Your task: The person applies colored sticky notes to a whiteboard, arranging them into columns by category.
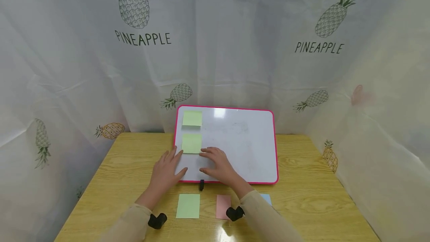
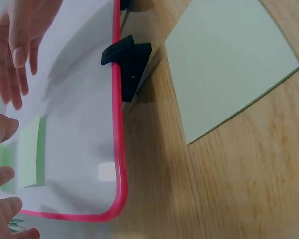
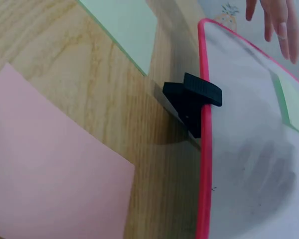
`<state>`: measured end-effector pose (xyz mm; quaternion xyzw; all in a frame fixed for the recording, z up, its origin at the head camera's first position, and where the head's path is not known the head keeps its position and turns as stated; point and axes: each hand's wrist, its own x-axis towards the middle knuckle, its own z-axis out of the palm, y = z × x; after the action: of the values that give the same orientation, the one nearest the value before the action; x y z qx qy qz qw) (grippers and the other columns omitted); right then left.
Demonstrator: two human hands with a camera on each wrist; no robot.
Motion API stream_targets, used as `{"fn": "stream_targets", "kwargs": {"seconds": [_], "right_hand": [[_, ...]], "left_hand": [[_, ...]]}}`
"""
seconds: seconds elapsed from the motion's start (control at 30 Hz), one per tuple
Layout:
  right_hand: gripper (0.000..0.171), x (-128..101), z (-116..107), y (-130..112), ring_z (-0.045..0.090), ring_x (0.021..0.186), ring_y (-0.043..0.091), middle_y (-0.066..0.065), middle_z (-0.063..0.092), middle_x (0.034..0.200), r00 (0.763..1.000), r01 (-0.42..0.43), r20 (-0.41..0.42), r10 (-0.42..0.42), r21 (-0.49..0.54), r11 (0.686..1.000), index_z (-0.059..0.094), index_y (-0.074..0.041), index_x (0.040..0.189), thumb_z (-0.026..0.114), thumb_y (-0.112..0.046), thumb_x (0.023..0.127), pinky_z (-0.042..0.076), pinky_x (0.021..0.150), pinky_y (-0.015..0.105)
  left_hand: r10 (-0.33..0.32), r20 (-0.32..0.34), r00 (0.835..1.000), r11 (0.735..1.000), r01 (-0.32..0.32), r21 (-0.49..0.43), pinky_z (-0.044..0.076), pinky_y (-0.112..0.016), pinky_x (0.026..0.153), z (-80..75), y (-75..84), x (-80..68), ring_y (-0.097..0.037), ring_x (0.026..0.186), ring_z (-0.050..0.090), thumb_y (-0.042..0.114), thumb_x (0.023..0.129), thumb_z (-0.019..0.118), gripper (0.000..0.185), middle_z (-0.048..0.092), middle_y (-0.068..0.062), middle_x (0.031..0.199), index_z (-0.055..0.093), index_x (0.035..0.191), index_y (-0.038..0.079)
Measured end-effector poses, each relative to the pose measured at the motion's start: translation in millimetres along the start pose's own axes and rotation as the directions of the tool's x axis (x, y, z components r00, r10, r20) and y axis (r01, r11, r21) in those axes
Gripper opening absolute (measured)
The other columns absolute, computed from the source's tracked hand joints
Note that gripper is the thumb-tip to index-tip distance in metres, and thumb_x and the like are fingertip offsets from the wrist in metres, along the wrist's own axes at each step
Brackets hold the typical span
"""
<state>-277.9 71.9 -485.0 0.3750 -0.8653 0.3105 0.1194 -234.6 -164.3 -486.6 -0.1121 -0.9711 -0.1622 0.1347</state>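
A whiteboard (image 1: 248, 148) with a pink frame leans up at the back of the table. Two pale green sticky notes are on its left side, an upper one (image 1: 192, 118) and a lower one (image 1: 191, 143). My left hand (image 1: 165, 169) has its fingers spread at the lower note's bottom left corner, over the board's left edge. At the bottom right corner of that note, my right hand (image 1: 218, 164) is held with loosely bent fingers. Neither hand holds anything. In the left wrist view, the lower note (image 2: 34, 152) lifts slightly from the board along one edge.
A black foot (image 1: 201, 185) grips the board's bottom frame. On the wooden table (image 1: 302, 182) in front lie a green sticky pad (image 1: 188, 206), a pink pad (image 1: 223, 204) and a blue pad (image 1: 267, 198), partly hidden by the right sleeve. A pineapple-print curtain (image 1: 231, 59) hangs behind.
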Motion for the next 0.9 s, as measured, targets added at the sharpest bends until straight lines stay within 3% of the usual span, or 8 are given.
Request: {"fn": "stream_targets", "kwargs": {"seconds": [0.23, 0.33, 0.47, 0.57, 0.7, 0.8, 0.9], "right_hand": [[0.047, -16.3, 7.8, -8.4, 0.042, 0.129, 0.022, -0.001, 0.053, 0.137, 0.999, -0.042, -0.005, 0.043, 0.162, 0.986, 0.064, -0.013, 0.128, 0.078, -0.026, 0.085, 0.039, 0.103, 0.046], [0.046, -24.0, 12.7, -13.5, 0.044, 0.129, 0.02, -0.004, 0.053, 0.137, 0.996, -0.094, 0.028, 0.09, 0.25, 0.964, 0.064, -0.013, 0.129, 0.077, -0.025, 0.086, 0.04, 0.103, 0.044], [0.047, -34.1, 19.3, -18.9, 0.047, 0.127, 0.017, -0.008, 0.055, 0.134, 0.988, -0.153, 0.061, 0.141, 0.325, 0.933, 0.063, -0.013, 0.13, 0.077, -0.024, 0.086, 0.041, 0.102, 0.044], [0.047, -41.4, 23.9, -21.8, 0.052, 0.122, 0.018, -0.007, 0.057, 0.131, 0.985, -0.171, 0.084, 0.15, 0.38, 0.909, 0.062, -0.012, 0.13, 0.076, -0.022, 0.086, 0.043, 0.101, 0.043], [0.045, -50.2, 30.8, -25.9, 0.057, 0.116, 0.02, -0.003, 0.062, 0.125, 0.981, -0.194, 0.11, 0.161, 0.469, 0.862, 0.062, -0.01, 0.129, 0.075, -0.019, 0.087, 0.045, 0.098, 0.042], [0.044, -58.1, 36.8, -30.2, 0.059, 0.113, 0.022, 0.001, 0.066, 0.121, 0.972, -0.233, 0.124, 0.197, 0.531, 0.815, 0.063, -0.011, 0.129, 0.075, -0.018, 0.087, 0.046, 0.097, 0.044], [0.043, -67.2, 44.8, -34.3, 0.061, 0.111, 0.022, 0.003, 0.068, 0.117, 0.958, -0.286, 0.145, 0.249, 0.575, 0.767, 0.064, -0.012, 0.127, 0.075, -0.015, 0.086, 0.045, 0.098, 0.046]], "left_hand": [[0.034, -0.052, 0.998, 0.998, -0.037, -0.059, 0.038, -0.061, 0.099, 3.3, 6.3, -14.1, -0.045, 0.131, 0.039, 0.039, 0.086, 0.07, 0.067, 0.04, -0.018, 0.149, 0.05, 0.141, 0.007], [0.016, -0.06, 0.998, 0.995, -0.022, -0.101, 0.039, -0.06, 0.098, 4.9, 8.6, -21.2, -0.043, 0.13, 0.041, 0.036, 0.086, 0.072, 0.065, 0.042, -0.018, 0.147, 0.051, 0.14, 0.007], [-0.041, -0.01, 0.999, 0.982, 0.038, -0.185, 0.037, -0.06, 0.1, 5.6, 13.1, -32.5, -0.043, 0.13, 0.041, 0.031, 0.086, 0.073, 0.062, 0.042, -0.017, 0.148, 0.052, 0.139, 0.007], [-0.085, 0.033, 0.996, 0.963, 0.09, -0.253, 0.036, -0.061, 0.101, 6.0, 17.4, -41.5, -0.044, 0.13, 0.041, 0.027, 0.087, 0.073, 0.058, 0.043, -0.017, 0.147, 0.054, 0.137, 0.008], [-0.111, 0.017, 0.994, 0.938, 0.111, -0.328, 0.04, -0.058, 0.098, 10.2, 21.4, -52.6, -0.04, 0.123, 0.049, 0.022, 0.086, 0.075, 0.045, 0.055, -0.015, 0.133, 0.061, 0.126, 0.007], [-0.125, 0.014, 0.992, 0.912, 0.121, -0.392, 0.047, -0.048, 0.09, 15.6, 22.9, -61.7, -0.029, 0.106, 0.059, 0.019, 0.085, 0.076, 0.031, 0.064, -0.006, 0.113, 0.066, 0.112, 0.009], [-0.152, 0.063, 0.986, 0.865, 0.164, -0.474, 0.05, -0.037, 0.077, 21.9, 23.1, -72.1, -0.019, 0.089, 0.059, 0.017, 0.084, 0.076, 0.023, 0.064, 0.002, 0.097, 0.066, 0.104, 0.011]]}}
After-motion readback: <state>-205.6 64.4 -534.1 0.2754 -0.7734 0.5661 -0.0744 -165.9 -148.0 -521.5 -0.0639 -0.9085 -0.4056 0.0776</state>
